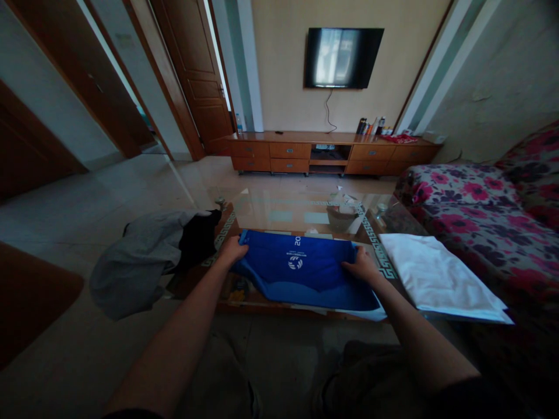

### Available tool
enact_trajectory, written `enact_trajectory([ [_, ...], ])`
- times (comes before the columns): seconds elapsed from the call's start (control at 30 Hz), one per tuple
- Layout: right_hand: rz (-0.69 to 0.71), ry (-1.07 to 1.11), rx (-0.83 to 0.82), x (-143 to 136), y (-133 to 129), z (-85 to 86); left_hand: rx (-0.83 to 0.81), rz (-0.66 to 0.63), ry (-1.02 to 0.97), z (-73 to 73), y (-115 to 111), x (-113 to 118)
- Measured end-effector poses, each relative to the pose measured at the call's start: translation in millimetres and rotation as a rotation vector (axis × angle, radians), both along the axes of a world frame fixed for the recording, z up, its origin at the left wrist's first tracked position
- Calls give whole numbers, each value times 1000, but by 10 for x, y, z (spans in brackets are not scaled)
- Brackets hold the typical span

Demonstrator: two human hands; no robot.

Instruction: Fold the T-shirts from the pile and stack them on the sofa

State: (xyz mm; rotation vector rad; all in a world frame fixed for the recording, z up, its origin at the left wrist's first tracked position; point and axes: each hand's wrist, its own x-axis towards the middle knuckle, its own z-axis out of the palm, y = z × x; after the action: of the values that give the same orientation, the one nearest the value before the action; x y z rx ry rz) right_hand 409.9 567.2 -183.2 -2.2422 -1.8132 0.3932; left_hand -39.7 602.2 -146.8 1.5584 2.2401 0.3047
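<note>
A blue cloth [318, 267] with white print is stretched between my hands over the near part of the glass table [279, 212]. My left hand [234, 251] pinches its upper left corner, fingers closed on it. At the upper right corner my right hand [361, 265] grips the cloth between thumb and fingers. The cloth's lower edge sags toward the table's front edge. To the right, a folded white cloth [441, 276] lies flat on the table. A grey and black garment [144, 256] is heaped at the left end and hangs over the edge.
A flowered sofa [471, 192] stands close on the right. Beyond the table is a low wooden cabinet [288, 151] with bottles [369, 126] on top, below a wall television [343, 58]. Under the glass, a bin [345, 215] with a plastic bag is visible.
</note>
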Motion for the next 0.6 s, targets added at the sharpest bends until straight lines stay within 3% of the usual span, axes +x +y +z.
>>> enact_trajectory([
  [0.1,-42,0,149,-112,-12,97,35,-65,-22,71,-2,121],
  [0.2,92,350,245,-410,-5,263,88,-160,-58,128,-10,411],
  [0.27,163,777,120,-694,-4,378,178,-268,-125,158,-40,699],
  [0.33,132,1180,-78,-981,-8,470,273,-396,-244,186,-100,1018],
  [0.4,87,1448,-301,-1207,-2,526,286,-530,-406,213,-185,1303],
  [0.5,89,1648,-545,-1376,44,538,74,-616,-680,265,-333,1559],
  [0.6,3,1660,-536,-1390,117,476,-135,-517,-879,334,-474,1585],
])
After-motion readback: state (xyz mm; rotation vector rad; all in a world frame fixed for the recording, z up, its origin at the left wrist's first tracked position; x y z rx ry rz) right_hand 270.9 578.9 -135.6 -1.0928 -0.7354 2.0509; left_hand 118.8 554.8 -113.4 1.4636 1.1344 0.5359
